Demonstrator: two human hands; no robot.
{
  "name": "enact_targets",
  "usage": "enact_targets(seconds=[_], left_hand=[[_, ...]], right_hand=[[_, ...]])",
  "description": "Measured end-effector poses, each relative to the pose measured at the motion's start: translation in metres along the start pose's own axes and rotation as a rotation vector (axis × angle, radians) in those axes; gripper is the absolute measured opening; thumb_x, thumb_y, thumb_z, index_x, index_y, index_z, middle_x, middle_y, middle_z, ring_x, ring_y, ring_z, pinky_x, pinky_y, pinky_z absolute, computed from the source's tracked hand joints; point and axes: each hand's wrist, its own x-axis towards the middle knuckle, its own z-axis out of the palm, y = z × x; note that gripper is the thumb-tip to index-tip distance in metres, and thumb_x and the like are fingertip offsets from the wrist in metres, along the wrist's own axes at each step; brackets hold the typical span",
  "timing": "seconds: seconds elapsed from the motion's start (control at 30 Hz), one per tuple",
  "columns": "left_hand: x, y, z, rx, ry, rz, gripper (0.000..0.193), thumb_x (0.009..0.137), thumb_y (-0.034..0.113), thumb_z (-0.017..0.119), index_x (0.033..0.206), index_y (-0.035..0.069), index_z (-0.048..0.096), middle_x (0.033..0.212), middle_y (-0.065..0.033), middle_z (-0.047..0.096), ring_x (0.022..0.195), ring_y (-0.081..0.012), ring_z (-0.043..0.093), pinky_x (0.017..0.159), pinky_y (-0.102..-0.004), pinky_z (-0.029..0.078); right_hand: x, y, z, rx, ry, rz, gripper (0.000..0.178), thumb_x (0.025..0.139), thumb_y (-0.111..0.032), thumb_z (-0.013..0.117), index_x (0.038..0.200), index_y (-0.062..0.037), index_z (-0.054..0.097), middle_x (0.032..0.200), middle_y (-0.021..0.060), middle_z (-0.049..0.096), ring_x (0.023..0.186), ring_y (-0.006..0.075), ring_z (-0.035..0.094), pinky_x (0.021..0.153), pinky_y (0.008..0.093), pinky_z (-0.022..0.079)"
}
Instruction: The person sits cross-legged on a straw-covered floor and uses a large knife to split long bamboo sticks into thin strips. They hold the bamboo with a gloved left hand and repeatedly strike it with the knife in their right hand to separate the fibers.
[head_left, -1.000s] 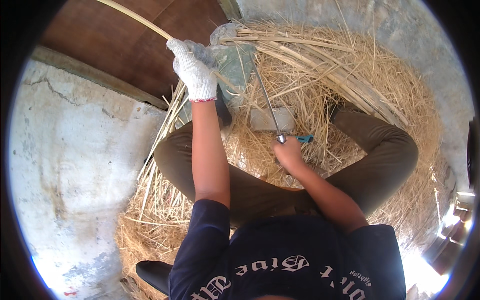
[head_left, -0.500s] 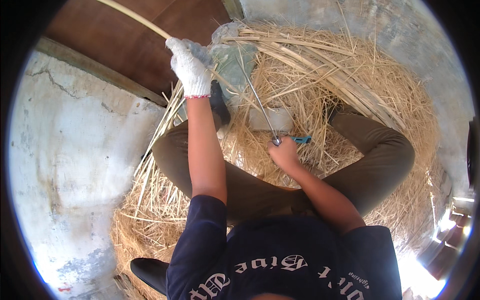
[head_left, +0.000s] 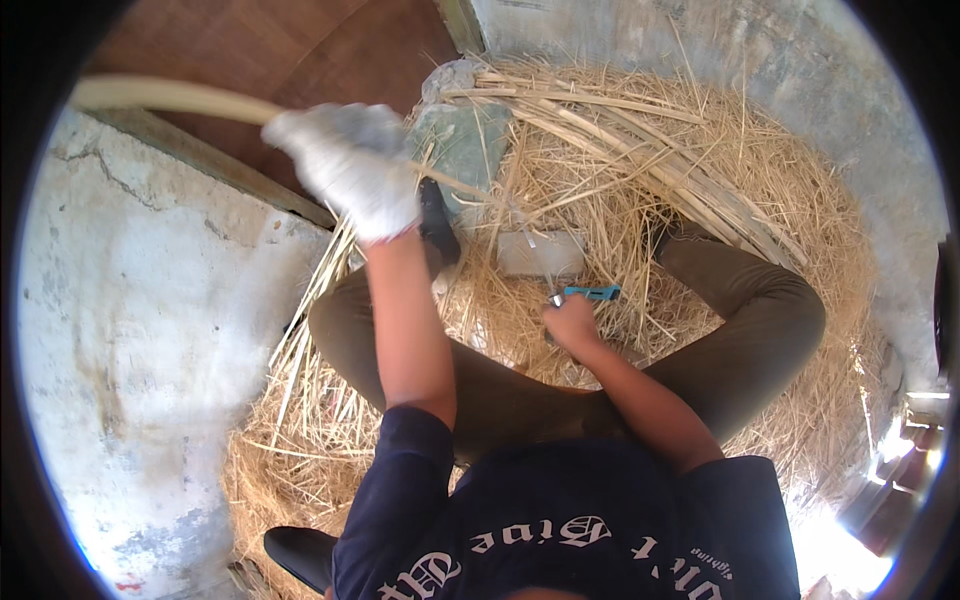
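Observation:
A white knitted glove covers my left hand, which is smeared by motion but wrapped round a pale bamboo strip. The strip sweeps off to the upper left. A thinner end pokes out on the right side of the glove. My bare right hand is closed on the handle of a long thin-bladed knife, low between my knees. Its blade points away from me, blurred, over a pale block. Beside my right fingers lies a small teal tool; its kind is unclear.
Loose straw-like shavings cover the floor around my legs. A bundle of long strips lies at the far right. A greenish stone-like slab stands beyond my left foot. Walls rise on the left and far sides, with a brown panel at the upper left.
My left hand has moved left and slightly down with the bamboo strip, which is now blurred. The knife blade has blurred too, while my right hand stays near the block.

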Motion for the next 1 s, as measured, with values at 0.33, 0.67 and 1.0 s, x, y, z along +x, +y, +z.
enact_targets(seconds=[0.33,0.67,1.0], left_hand=[[-0.041,0.126,0.013,-0.229,-0.651,0.235,0.062,0.101,0.068,0.045,0.061,0.024,0.031,0.052,0.0067,0.025,0.046,-0.0105,0.027,0.045,-0.0254,0.029],[-0.074,0.217,-0.012,-0.130,-0.763,0.508,0.055,0.105,0.060,0.042,0.066,0.022,0.048,0.050,0.0081,0.039,0.043,-0.0064,0.037,0.047,-0.0259,0.033],[-0.040,0.072,0.031,0.121,-0.252,0.240,0.061,0.088,0.078,0.058,0.060,0.023,0.051,0.048,0.0095,0.029,0.042,-0.0073,0.022,0.040,-0.0275,0.017]], right_hand=[[-0.021,-0.047,-0.034,-0.054,0.323,-0.438,0.021,0.084,-0.019,0.066,0.076,-0.0002,0.068,0.071,0.0198,0.069,0.067,0.0369,0.070,0.067,0.0468,0.054],[0.035,-0.027,-0.060,0.930,0.354,0.254,0.014,0.084,-0.012,0.066,0.078,-0.0022,0.058,0.056,0.0070,0.050,0.045,0.0197,0.052,0.043,0.0375,0.042],[-0.004,-0.055,-0.062,0.959,0.199,0.150,0.019,0.083,-0.011,0.069,0.077,-0.0061,0.051,0.057,0.0029,0.044,0.041,0.0145,0.039,0.039,0.0335,0.033]])
